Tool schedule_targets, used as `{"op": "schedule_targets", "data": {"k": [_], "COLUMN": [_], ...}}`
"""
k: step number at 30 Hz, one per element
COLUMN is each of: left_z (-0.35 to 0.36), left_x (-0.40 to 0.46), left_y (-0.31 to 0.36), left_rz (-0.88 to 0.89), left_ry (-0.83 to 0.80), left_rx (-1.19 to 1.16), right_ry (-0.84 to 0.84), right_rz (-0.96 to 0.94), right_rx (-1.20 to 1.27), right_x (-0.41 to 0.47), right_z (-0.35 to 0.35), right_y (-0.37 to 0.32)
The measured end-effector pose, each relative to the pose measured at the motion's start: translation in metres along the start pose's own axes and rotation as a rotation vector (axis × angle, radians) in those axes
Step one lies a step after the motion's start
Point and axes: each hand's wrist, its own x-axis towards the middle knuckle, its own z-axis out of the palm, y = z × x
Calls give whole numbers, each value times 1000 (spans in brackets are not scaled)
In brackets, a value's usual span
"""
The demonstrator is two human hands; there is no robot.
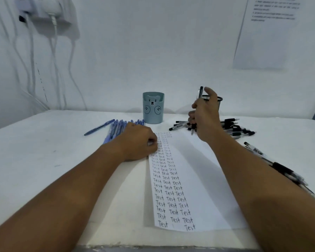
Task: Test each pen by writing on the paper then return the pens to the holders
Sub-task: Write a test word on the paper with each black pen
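Note:
A white sheet of paper [198,179] lies in front of me with columns of the word "Test" down its left part. My left hand [136,142] rests curled on the paper's upper left edge, holding nothing. My right hand [205,117] is raised and grips a black pen [200,93] upright, in front of the black mesh holder [219,100]. A blue-grey holder with a bear face [153,108] stands at the back centre. Blue pens [116,129] lie to its left, partly under my left hand. Black pens [231,127] lie in a pile at the right.
More black pens [276,164] lie along the table's right side beside my right forearm. One blue pen [98,127] lies apart at the left. White cables [53,70] hang on the wall at the left. A printed sheet [267,33] hangs on the right wall.

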Motion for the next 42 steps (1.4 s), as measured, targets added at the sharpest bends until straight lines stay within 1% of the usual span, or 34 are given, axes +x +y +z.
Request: {"op": "schedule_targets", "data": {"k": [2, 6, 11, 16, 19, 21, 23, 24, 26, 27, 28, 31, 36, 39, 42], "left_z": [-1, -3, -4, -4, -5, -6, -7, -7, -7, -6, -6, -6, -7, -9, -8], "left_x": [1, 0, -3, -4, -5, -6, -6, -6, -7, -7, -8, -9, -9, -13, -13], "left_y": [1, 3, 3, 4, 5, 6, 7, 7, 7, 6, 6, 6, 8, 9, 9], "left_rz": [-5, -12, -7, -21, -29, -30, -32, -33, -33, -35, -36, -27, -25, -13, -9], "left_ry": [11, 13, 17, 21, 20, 15, 15, 18, 23, 20, 17, 19, 20, 27, 25], "left_rx": [-19, -8, -12, -17, -31, -39, -42, -45, -49, -50, -55, -58, -27, -80, -92], "right_ry": [11, 61, 105, 139, 113, 39, -22, -38, -64, -75, -82, -118, -243, -248, -278], "right_rz": [61, 112, 160, 153, 150, 143, 137, 122, 50, 19, 6, 43, 72, 86, 148], "right_rx": [119, 224, 289, 302, 326, 374, 324, 238, -34, -131, -178, -185, -252, -289, -234], "right_x": [3, 1, -2, -3, -2, -4, -5, -6, -6, -6, -7, -9, -10, -6, -2], "right_z": [-4, -9, -13, -13, -12, -11, -9, -9, -9, -9, -8, -5, -6, -4, -1], "right_y": [-3, -5, -2, -1, 2, 5, 9, 12, 16, 18, 20, 23, 34, 38, 41]}}
